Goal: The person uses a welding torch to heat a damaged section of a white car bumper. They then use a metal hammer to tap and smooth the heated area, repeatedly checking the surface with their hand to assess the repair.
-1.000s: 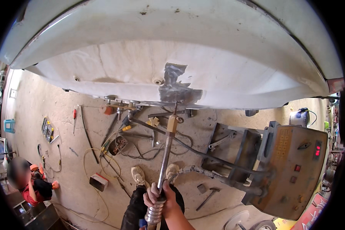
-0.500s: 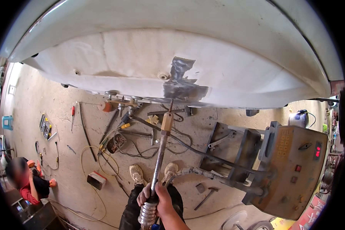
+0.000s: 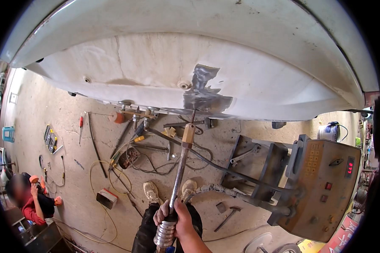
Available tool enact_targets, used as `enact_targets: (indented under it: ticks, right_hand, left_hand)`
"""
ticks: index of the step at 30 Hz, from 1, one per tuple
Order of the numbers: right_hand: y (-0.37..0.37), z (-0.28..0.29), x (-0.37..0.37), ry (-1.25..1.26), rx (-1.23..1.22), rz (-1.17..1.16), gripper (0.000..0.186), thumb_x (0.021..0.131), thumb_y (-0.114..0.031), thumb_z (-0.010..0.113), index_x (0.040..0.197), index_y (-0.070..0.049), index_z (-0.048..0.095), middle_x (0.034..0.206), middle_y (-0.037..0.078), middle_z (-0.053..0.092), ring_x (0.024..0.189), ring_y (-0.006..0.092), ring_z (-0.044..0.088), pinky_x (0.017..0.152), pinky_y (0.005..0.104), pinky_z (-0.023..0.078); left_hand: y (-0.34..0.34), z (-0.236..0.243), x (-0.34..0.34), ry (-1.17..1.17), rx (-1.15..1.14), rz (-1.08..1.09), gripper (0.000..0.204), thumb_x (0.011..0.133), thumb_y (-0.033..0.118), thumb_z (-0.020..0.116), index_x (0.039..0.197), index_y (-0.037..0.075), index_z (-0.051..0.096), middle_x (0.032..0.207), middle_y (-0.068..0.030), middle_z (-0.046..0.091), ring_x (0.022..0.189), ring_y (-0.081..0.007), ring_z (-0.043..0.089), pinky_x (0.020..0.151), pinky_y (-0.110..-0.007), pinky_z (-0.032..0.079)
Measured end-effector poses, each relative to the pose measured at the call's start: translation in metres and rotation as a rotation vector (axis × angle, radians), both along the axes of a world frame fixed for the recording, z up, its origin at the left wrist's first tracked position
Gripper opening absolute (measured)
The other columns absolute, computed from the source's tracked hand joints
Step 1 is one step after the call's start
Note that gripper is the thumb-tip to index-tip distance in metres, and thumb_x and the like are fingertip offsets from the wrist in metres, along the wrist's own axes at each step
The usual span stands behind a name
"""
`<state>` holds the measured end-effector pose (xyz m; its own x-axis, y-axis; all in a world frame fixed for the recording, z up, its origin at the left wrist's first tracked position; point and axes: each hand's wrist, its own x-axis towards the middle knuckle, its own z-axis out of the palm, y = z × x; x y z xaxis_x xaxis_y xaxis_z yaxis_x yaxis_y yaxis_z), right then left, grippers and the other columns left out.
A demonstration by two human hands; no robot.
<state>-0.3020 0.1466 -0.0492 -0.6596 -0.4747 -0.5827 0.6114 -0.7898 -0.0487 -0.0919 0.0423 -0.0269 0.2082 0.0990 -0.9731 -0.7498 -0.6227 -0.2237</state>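
My right hand [image 3: 177, 219] is closed round a long steel slide-hammer puller [image 3: 180, 175], at the ribbed sliding weight [image 3: 164, 234] and the shaft just above it. The puller has a brass-coloured hexagonal head [image 3: 188, 135]; its thin tip reaches the lower edge of a white vehicle panel [image 3: 135, 67], at a bare grey metal patch [image 3: 202, 97]. I cannot tell whether the tip is fixed there. My left hand is not seen. My legs and shoes [image 3: 152, 189] show behind the tool.
A large control-panel machine [image 3: 314, 189] with thick cables stands on the right, beside a dark metal frame [image 3: 249, 162]. Hoses, bars, a screwdriver [image 3: 81, 124] and a hammer [image 3: 228, 217] lie on the floor. Another person [image 3: 31, 202] crouches at lower left, one hand at an orange object.
The puller's head has shifted slightly right in the picture since half a second ago, along with the grey patch. My right hand keeps its grip.
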Motion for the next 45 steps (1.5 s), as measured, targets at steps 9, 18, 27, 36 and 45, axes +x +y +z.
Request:
enact_targets:
  ticks: [9,18,27,36,45]
  right_hand:
    - [0.002,0.002,-0.003,0.021,-0.002,0.036,0.05,0.092,-0.051,0.048,0.078,-0.003,0.05,0.065,0.008,0.05,0.061,0.0245,0.055,0.059,0.037,0.046]
    - [-0.002,0.007,-0.002,-0.006,0.022,-0.042,0.048,0.092,-0.052,0.048,0.079,-0.006,0.048,0.07,0.007,0.051,0.063,0.0216,0.054,0.058,0.0353,0.045]
    - [-0.004,-0.028,-0.002,0.178,-0.781,-0.075,0.05,0.092,-0.054,0.045,0.071,-0.008,0.044,0.054,0.006,0.044,0.05,0.0195,0.044,0.047,0.029,0.036]
    - [-0.005,0.007,-0.001,0.003,-0.036,-0.014,0.047,0.091,-0.05,0.05,0.076,-0.006,0.048,0.066,0.006,0.048,0.059,0.0215,0.053,0.055,0.0372,0.046]
    - [0.007,0.004,-0.005,0.07,-0.109,0.02,0.052,0.09,-0.054,0.049,0.075,-0.004,0.05,0.063,0.01,0.052,0.061,0.0223,0.054,0.056,0.0342,0.044]
  left_hand:
    - [-0.001,0.002,0.0,0.007,-0.008,-0.002,0.056,0.095,0.053,0.031,0.101,0.004,0.057,0.075,-0.0142,0.063,0.06,-0.027,0.06,0.05,-0.036,0.05]
    - [0.0,0.005,0.008,0.016,-0.023,0.002,0.056,0.095,0.054,0.031,0.102,0.004,0.057,0.076,-0.0141,0.063,0.059,-0.0271,0.06,0.05,-0.036,0.05]
    - [0.003,0.014,0.022,0.005,-0.064,0.005,0.057,0.095,0.054,0.03,0.103,0.005,0.057,0.077,-0.014,0.063,0.059,-0.0273,0.06,0.05,-0.036,0.05]
    - [0.0,0.005,0.002,0.024,-0.032,-0.011,0.057,0.095,0.054,0.03,0.103,0.005,0.056,0.077,-0.0139,0.063,0.059,-0.0273,0.06,0.05,-0.036,0.05]
    - [-0.001,0.003,-0.011,0.031,-0.028,-0.014,0.057,0.095,0.054,0.03,0.104,0.005,0.056,0.077,-0.0138,0.063,0.059,-0.0274,0.06,0.05,-0.036,0.05]
